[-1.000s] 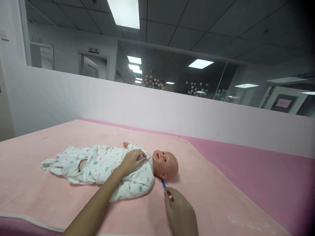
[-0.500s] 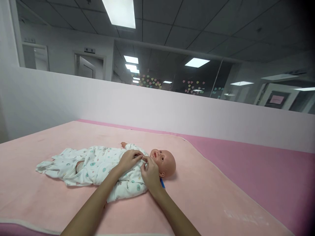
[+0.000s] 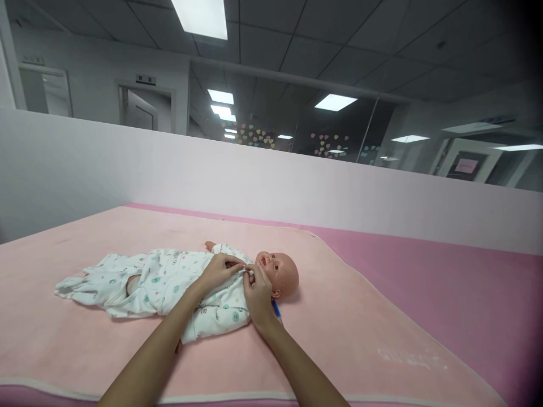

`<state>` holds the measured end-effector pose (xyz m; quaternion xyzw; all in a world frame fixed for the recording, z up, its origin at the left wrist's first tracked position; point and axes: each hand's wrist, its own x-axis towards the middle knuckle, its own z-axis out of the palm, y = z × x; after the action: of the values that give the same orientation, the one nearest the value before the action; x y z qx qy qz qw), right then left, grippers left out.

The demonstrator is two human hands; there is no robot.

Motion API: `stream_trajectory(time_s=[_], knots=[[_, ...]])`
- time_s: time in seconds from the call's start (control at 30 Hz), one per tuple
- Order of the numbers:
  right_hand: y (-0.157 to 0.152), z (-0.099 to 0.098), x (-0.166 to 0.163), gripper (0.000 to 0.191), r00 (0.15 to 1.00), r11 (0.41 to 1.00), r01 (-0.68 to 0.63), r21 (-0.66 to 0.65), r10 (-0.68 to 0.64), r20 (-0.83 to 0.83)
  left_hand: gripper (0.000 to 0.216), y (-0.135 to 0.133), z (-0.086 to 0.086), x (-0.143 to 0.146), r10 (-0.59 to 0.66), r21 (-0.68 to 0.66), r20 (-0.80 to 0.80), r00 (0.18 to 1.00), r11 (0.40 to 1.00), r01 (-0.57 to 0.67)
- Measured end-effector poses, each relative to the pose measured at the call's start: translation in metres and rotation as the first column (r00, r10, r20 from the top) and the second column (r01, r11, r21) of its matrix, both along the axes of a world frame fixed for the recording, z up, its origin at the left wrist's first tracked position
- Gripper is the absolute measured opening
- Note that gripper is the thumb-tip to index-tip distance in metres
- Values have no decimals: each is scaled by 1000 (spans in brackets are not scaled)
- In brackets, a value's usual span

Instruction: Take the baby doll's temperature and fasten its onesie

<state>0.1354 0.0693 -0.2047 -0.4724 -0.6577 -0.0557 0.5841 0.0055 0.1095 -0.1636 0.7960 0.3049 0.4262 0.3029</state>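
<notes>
Viewed from the head camera, a baby doll (image 3: 286, 277) lies on its back on a pale pink mat (image 3: 356, 328), midway between the near edge and the low white wall (image 3: 254, 175). Doll head: smooth, rounded, hairless, apparently plastic or vinyl, with a slight sheen. Garment (image 3: 163, 282): soft white cloth with small printed motifs, loosely wrinkled; legs flat and creased. Mat: matte, fabric-like, with a light bound edge; a deeper pink surface (image 3: 428, 282) shows beyond it.

Long axis of doll runs roughly left to right across the view, crown to the right, leg end to the left; face points upward. One small doll hand (image 3: 209, 246) protrudes from the far sleeve.

The garment encloses trunk and limbs; a gap near the legs exposes a pale patch, material unclear.

Left hand (image 3: 218, 274) rests over the chest, right hand (image 3: 258, 291) beside the chin. On each, thumb and forefinger are drawn close at the neckline; cannot tell whether cloth is clamped between them. A blue strip (image 3: 276, 308), partly hidden, lies between right wrist and doll head.
</notes>
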Motion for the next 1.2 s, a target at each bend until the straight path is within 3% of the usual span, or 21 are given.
stream_trajectory(time_s=[0.3,0.6,0.83,1.2], knots=[[3,-3,2,17,1000,1000,11,-21,-11,6,27,-1,2,-3,-91,-79,2,996,993,91],[2,0,1,19,998,999,18,-37,-16,61,25,-2,2,-4,-77,-41,-34,996,996,76],[3,0,1,19,999,999,-23,-36,25,47,23,3,0,-6,8,3,-66,998,1000,-8],[7,-3,2,18,998,1000,7,-9,-6,62,29,1,1,-5,-55,-22,-40,998,998,54]])
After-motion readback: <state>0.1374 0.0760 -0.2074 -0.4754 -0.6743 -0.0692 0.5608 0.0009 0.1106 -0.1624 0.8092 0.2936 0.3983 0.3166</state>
